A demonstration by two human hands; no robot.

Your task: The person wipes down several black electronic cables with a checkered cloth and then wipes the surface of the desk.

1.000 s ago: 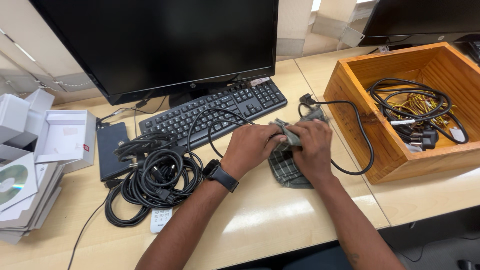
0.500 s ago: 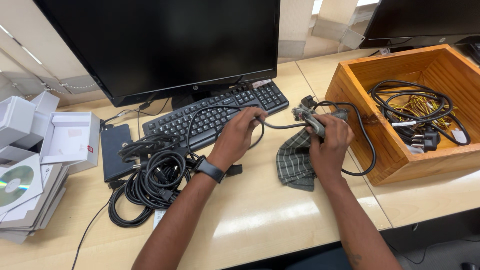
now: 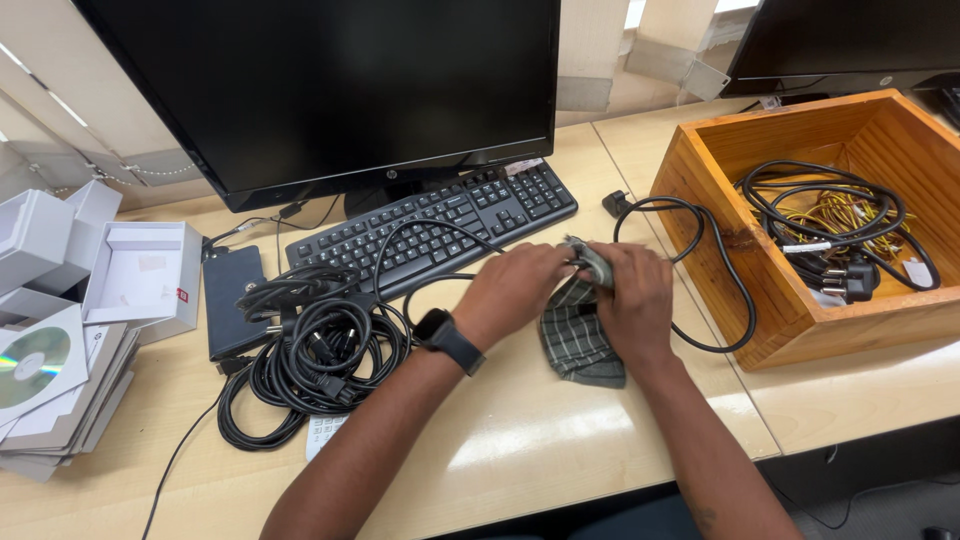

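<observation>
Landmark: wooden box (image 3: 700, 185), open-topped, standing at the right of the desk (image 3: 520, 440).
Left hand: left hand (image 3: 515, 290), well to the left of the box, fingers curled and closed around a black cable (image 3: 712, 300) where it meets the cloth; a dark wristwatch (image 3: 447, 338) sits on the wrist.
Right hand: right hand (image 3: 633, 300), between the left hand and the box, closed over the upper fold of a checked grey-green cloth (image 3: 578, 345), pinching the cloth around the cable.
Cloth: lower part lies flat on the desk, just left of the box, beneath and between both hands.
Cable in hand: one end loops leftward from the hands over the keyboard (image 3: 430, 230); the other curves rightward along the box's near wall and arcs back to a black plug (image 3: 615, 203) lying on the desk beside the box's far-left corner.
Box contents: coiled black cables (image 3: 820, 205) with plugs and a bundle of yellow wire (image 3: 840, 215).
Cable heap: pile of coiled black leads (image 3: 310, 360), far left of the box, in front of the keyboard's left end.
Monitor: black screen (image 3: 330, 85), behind the keyboard, left of the box.
Further left: dark flat case (image 3: 225, 295), open white cartons (image 3: 130, 275), a disc (image 3: 30, 360) on stacked sleeves.
Small white remote: small white remote (image 3: 320, 435), partly under the cable heap.
</observation>
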